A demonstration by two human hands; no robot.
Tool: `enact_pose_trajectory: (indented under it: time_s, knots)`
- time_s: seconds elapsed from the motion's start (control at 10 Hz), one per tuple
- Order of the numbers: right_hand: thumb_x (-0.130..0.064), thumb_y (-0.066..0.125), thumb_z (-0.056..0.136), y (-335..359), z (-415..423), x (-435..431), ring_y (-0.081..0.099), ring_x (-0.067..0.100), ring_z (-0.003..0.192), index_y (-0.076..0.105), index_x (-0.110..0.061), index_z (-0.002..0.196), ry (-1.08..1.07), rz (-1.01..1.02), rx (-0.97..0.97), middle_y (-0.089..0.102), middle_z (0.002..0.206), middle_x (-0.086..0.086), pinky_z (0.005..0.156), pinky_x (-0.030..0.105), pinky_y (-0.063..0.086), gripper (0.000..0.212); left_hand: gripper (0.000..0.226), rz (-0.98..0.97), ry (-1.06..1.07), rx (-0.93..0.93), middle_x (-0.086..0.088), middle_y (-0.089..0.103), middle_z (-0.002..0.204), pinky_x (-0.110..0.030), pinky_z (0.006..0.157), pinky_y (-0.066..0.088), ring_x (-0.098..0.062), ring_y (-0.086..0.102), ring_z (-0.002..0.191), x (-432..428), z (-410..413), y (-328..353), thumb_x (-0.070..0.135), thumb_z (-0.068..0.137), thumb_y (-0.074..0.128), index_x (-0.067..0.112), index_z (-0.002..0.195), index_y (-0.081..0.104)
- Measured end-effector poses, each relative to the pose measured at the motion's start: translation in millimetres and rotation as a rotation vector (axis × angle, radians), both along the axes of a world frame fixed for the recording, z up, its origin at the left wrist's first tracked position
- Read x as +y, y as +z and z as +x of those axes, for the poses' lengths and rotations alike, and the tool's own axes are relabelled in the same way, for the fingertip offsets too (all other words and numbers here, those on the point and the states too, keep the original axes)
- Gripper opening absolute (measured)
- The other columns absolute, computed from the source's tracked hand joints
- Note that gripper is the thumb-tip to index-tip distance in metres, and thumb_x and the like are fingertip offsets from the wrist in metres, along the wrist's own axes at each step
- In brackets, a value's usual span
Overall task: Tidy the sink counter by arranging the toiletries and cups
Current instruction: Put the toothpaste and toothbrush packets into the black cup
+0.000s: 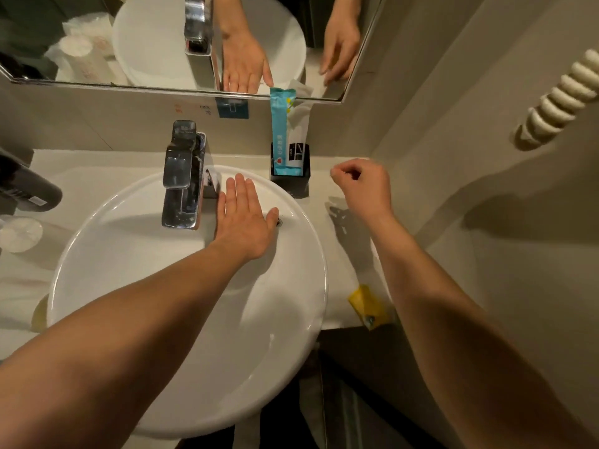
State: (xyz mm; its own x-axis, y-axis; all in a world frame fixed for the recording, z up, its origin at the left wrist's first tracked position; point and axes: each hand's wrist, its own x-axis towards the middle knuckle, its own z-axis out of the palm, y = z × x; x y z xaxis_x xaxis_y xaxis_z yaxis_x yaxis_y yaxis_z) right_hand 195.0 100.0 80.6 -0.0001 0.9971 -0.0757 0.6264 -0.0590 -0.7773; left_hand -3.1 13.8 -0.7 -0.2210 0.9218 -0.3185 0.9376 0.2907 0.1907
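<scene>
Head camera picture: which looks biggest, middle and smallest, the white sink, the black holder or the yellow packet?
1. White sink, by far the biggest.
2. Black holder.
3. Yellow packet, partly hidden by the arm and nearer the camera, so these last two are hard to rank.

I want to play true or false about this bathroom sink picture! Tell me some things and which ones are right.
1. The left hand lies flat and open over the white basin. True.
2. The right hand is holding the blue packet. False: it is loosely curled above the counter, apart from the packet, with nothing seen in it.
3. The blue packet stands in a black holder behind the basin. True.
4. The yellow packet sits inside the basin. False: it lies on the counter edge, right of the basin.
5. Water is running from the chrome faucet. False: no water is seen.
</scene>
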Motion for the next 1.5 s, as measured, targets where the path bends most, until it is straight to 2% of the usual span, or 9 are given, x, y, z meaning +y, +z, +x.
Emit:
enact_pose_trajectory:
  time_s: [0.1, 0.3, 0.5, 0.7, 0.9, 1.0, 1.1, 1.3, 1.5]
  knots:
    - [-0.024, 0.073, 0.087, -9, 42, -35, 0.067, 0.016, 0.082, 0.076, -0.011, 0.097, -0.044, -0.149, -0.082, 0.073, 0.088, -0.002, 0.073, 0.025, 0.051, 0.017, 0.082, -0.002, -0.004, 0.014, -0.014, -0.019, 0.167, -0.046, 0.124, -0.011, -0.029, -0.019, 0.154, -1, 0, -1, 0.060, 0.102, 0.013, 0.005, 0.158, -0.012]
    - [-0.031, 0.074, 0.086, -39, 92, -107, 0.069, 0.026, 0.094, 0.066, -0.014, 0.114, -0.073, -0.490, -0.317, 0.067, 0.109, 0.005, 0.084, 0.039, 0.058, 0.034, 0.082, -0.001, -0.013, 0.020, -0.015, -0.017, 0.168, -0.046, 0.125, -0.010, -0.029, -0.018, 0.155, -2, 2, -2, 0.059, 0.101, 0.014, 0.005, 0.158, -0.011]
    - [-0.027, 0.068, 0.089, -56, 102, -147, 0.062, 0.029, 0.108, 0.060, -0.015, 0.120, 0.005, -0.549, -0.574, 0.063, 0.122, 0.009, 0.091, 0.040, 0.054, 0.035, 0.083, 0.020, -0.018, 0.022, -0.016, -0.013, 0.168, -0.047, 0.125, -0.007, -0.031, -0.014, 0.155, -4, 2, -4, 0.058, 0.100, 0.015, 0.003, 0.158, -0.009]
    - [-0.024, 0.068, 0.089, -68, 93, -156, 0.062, 0.033, 0.104, 0.055, -0.014, 0.116, 0.021, -0.548, -0.706, 0.061, 0.116, 0.010, 0.082, 0.039, 0.053, 0.032, 0.083, 0.019, -0.019, 0.036, -0.016, -0.013, 0.168, -0.047, 0.125, -0.007, -0.030, -0.014, 0.155, -4, 3, -4, 0.060, 0.100, 0.012, 0.004, 0.158, -0.010]
    - [-0.018, 0.066, 0.089, -80, 94, -152, 0.060, 0.026, 0.090, 0.060, -0.013, 0.104, -0.103, -0.516, -0.460, 0.061, 0.099, 0.006, 0.078, 0.037, 0.054, 0.017, 0.083, 0.019, -0.022, 0.035, -0.016, -0.014, 0.168, -0.047, 0.125, -0.007, -0.030, -0.015, 0.155, -5, 4, -5, 0.059, 0.100, 0.012, 0.004, 0.158, -0.010]
    - [-0.018, 0.063, 0.093, -72, 93, -141, 0.054, 0.019, 0.078, 0.063, -0.006, 0.094, -0.173, -0.429, -0.197, 0.058, 0.085, 0.004, 0.065, 0.031, 0.048, 0.012, 0.083, 0.020, -0.024, 0.037, -0.016, -0.014, 0.168, -0.047, 0.125, -0.007, -0.030, -0.015, 0.155, -5, 4, -6, 0.059, 0.100, 0.013, 0.004, 0.158, -0.011]
    - [-0.020, 0.063, 0.095, -58, 86, -119, 0.058, 0.018, 0.075, 0.066, -0.007, 0.089, -0.205, -0.344, 0.024, 0.061, 0.081, 0.005, 0.067, 0.036, 0.053, 0.014, 0.082, 0.012, -0.028, 0.033, -0.016, -0.016, 0.168, -0.047, 0.125, -0.007, -0.030, -0.016, 0.155, -7, 5, -5, 0.059, 0.101, 0.012, 0.004, 0.157, -0.013]
    - [-0.014, 0.062, 0.093, -14, 45, -52, 0.060, 0.018, 0.071, 0.065, -0.016, 0.080, -0.152, -0.075, 0.239, 0.063, 0.076, 0.007, 0.067, 0.041, 0.056, 0.013, 0.081, 0.002, -0.028, 0.025, -0.016, -0.019, 0.167, -0.047, 0.125, -0.009, -0.030, -0.019, 0.154, -6, 6, -2, 0.058, 0.102, 0.012, 0.004, 0.157, -0.014]
    - [-0.012, 0.060, 0.095, 12, -8, 11, 0.057, 0.016, 0.070, 0.061, -0.019, 0.088, 0.081, 0.019, 0.260, 0.060, 0.074, 0.000, 0.072, 0.047, 0.057, 0.010, 0.081, 0.020, -0.015, 0.011, -0.015, -0.018, 0.167, -0.046, 0.124, -0.010, -0.030, -0.018, 0.154, -6, 6, 0, 0.057, 0.102, 0.014, 0.004, 0.158, -0.012]
